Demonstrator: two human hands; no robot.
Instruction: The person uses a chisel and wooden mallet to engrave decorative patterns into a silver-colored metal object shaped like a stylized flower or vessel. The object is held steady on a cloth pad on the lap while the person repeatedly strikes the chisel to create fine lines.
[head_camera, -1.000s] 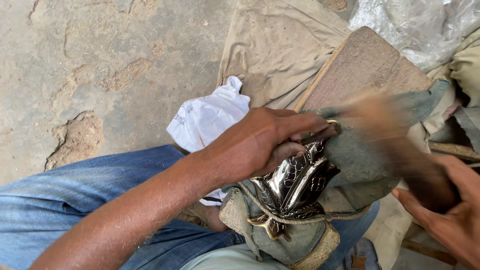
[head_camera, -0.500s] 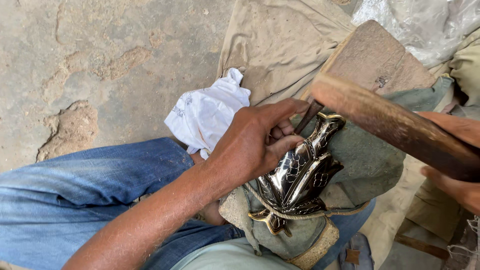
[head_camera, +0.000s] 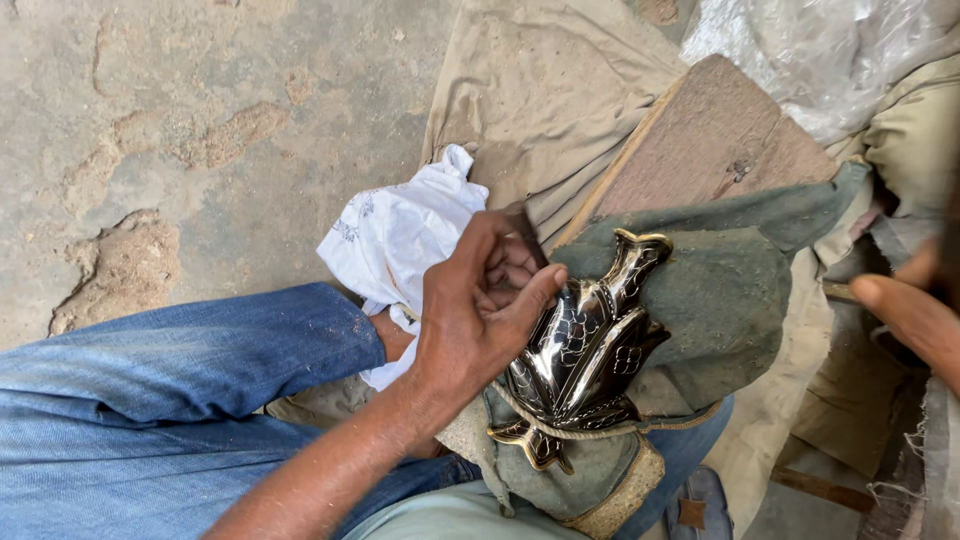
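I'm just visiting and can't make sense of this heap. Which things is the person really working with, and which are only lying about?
In use:
left hand
thin tool in its fingers
shiny fish-shaped metal piece
grey-green pad beneath it
right hand

Lying about:
white cloth
tan cloth
board
clear plastic

Single view only, from camera on person's head. Looks steeply down, almost straight, onto own lap and floor (head_camera: 200, 120) beyond. Very near: left hand (head_camera: 480, 320) fills centre, right hand (head_camera: 915, 310) cut by right edge. Jeans leg (head_camera: 170, 400) at lower left. No second view to compare.
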